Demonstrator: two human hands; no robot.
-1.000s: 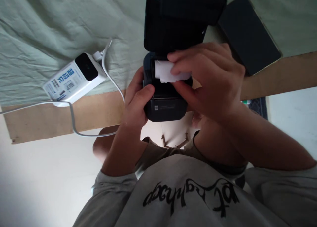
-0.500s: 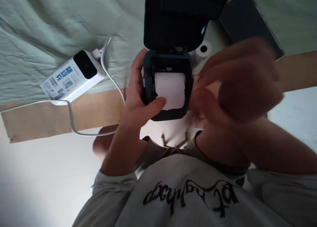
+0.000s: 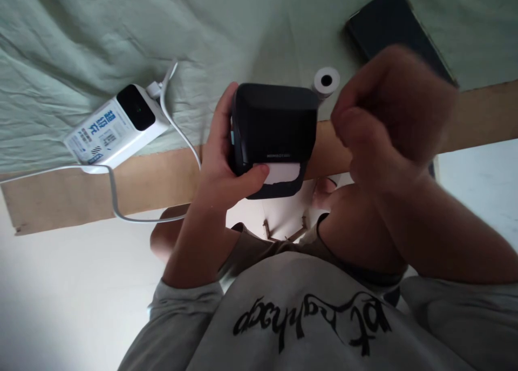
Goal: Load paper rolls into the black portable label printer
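Note:
My left hand (image 3: 226,169) is wrapped around the left side of a small black label printer (image 3: 275,124). The printer's lid is down. A strip of white label paper (image 3: 285,173) shows at the printer's near end, and my left thumb presses on its left edge. Apart from the printer, to its right, my right hand (image 3: 388,107) is raised with its fingers curled and the thumb against them. Whatever those fingers may hold is hidden. Just past the printer's far right corner stands a white paper roll (image 3: 327,81) with a dark core.
A white power bank (image 3: 117,128) with a dark display lies at left, its white cable (image 3: 115,193) looping over the wooden edge (image 3: 162,179). At the upper right is a dark flat case (image 3: 399,28). Green cloth (image 3: 226,31) covers the surface beyond.
The printer's lid, raised before, is now down over most of the paper. My right hand has moved slightly away to the right and curled. My left hand keeps its hold.

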